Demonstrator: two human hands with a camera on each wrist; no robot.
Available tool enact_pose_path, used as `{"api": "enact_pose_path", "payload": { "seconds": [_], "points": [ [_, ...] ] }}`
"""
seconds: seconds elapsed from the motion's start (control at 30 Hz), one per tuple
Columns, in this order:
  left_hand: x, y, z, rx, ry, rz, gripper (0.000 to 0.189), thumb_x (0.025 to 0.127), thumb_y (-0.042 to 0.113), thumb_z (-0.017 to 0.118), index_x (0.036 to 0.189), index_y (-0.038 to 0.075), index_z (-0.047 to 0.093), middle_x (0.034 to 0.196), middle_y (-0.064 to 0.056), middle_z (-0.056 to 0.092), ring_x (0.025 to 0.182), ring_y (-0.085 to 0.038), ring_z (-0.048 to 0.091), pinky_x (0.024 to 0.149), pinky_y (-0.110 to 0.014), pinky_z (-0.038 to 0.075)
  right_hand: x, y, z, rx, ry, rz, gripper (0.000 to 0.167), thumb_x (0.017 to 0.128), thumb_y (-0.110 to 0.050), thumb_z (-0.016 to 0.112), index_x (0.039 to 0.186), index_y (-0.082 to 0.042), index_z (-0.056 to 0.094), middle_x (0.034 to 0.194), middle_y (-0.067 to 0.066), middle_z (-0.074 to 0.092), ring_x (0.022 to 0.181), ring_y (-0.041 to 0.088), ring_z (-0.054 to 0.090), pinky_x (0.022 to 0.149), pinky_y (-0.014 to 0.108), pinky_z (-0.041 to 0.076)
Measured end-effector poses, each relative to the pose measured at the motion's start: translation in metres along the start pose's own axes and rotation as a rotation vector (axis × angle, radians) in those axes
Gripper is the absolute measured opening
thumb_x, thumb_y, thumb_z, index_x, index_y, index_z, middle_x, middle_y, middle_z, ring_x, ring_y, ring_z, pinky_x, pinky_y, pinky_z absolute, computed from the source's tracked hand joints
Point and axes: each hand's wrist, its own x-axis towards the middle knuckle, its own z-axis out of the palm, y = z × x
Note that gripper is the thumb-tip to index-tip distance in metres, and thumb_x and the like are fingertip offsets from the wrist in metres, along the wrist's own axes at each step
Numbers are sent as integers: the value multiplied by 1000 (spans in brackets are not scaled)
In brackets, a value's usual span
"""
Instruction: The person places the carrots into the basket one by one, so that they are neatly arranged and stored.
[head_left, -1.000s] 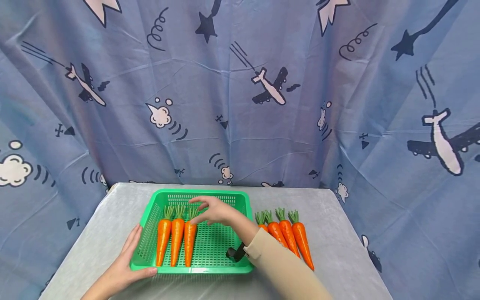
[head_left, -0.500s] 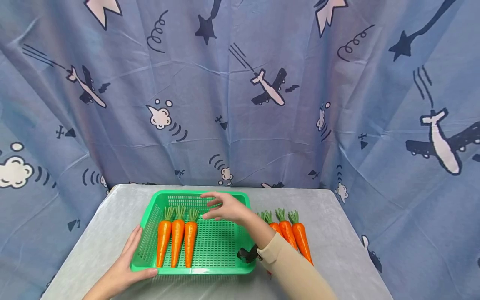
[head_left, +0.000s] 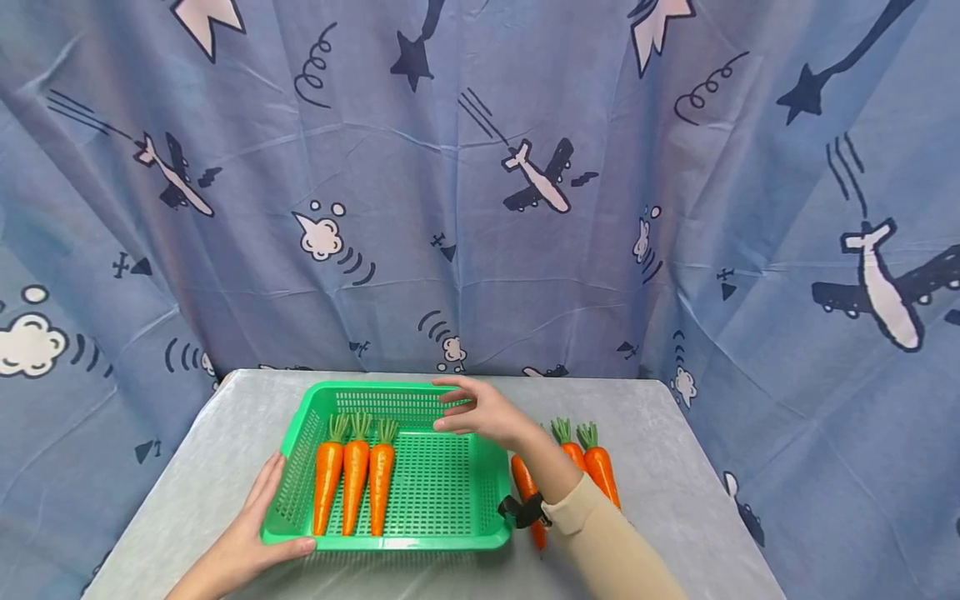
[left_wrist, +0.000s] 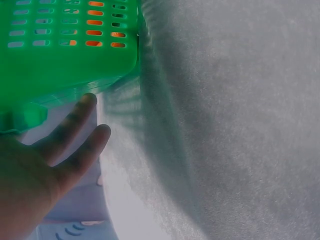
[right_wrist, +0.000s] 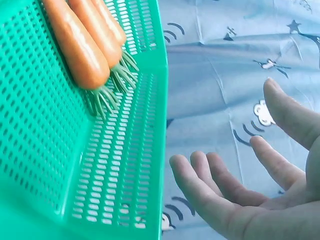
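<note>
Three orange carrots (head_left: 381, 487) with green stalk tops lie side by side in the left part of a green plastic basket (head_left: 405, 542). My left hand (head_left: 243, 537) is at the basket's front left corner, its thumb along the front rim and its fingers stretched along the left side. In the left wrist view, straight fingers (left_wrist: 80, 150) reach close beside the basket wall. Over the basket's back right part hovers my right hand (head_left: 480, 412), fingers spread and loosely bent, holding nothing. The right wrist view shows this hand (right_wrist: 260, 200) apart from the basket rim (right_wrist: 164, 100).
More carrots (head_left: 600, 473) lie on the grey cloth-covered table (head_left: 675, 500) to the right of the basket, partly hidden by my right forearm and sleeve (head_left: 600, 533). A blue curtain (head_left: 480, 250) with printed aeroplanes hangs behind the table.
My right hand has moved rightward, from above the third carrot in the basket to near the back right rim. The left hand, the basket and the carrots have stayed in place.
</note>
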Motion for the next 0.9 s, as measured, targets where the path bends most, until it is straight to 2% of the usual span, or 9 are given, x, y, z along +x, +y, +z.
{"api": "enact_pose_path", "payload": {
  "seconds": [0.27,0.47,0.53,0.7,0.9],
  "points": [
    [0,-1,1,5,0,-2,121,80,23,84,164,23,-3,170,-13,-5,134,24,-3,99,-78,28,-15,-1,-23,-8,25,5,68,90,-15,78,150,-24,49,149,24,47,128,36,57,92,42,57],
    [-1,0,0,5,3,9,121,80,22,84,164,21,-2,170,-9,-7,134,24,-3,99,-79,28,-23,3,-37,-8,57,-1,66,89,-16,79,149,-24,50,146,25,49,114,28,65,92,41,57],
    [-1,0,0,5,3,7,121,80,22,84,164,21,-3,170,-10,-7,133,24,-3,98,-79,28,-26,4,-40,-12,63,-7,67,89,-16,79,149,-23,51,145,25,50,113,27,66,95,44,56],
    [-1,-1,0,2,-8,-8,121,81,22,83,164,22,-4,170,-11,-8,133,24,-4,99,-79,27,-33,7,-46,-15,76,-5,67,89,-18,79,149,-22,50,146,22,51,117,30,63,98,48,53],
    [0,-2,0,9,-8,-14,120,81,23,83,164,22,-4,170,-13,-7,132,25,-5,99,-80,27,-41,12,-57,-31,116,-22,66,90,-19,78,150,-21,49,149,25,46,128,43,54,98,46,54]
  ]
}}
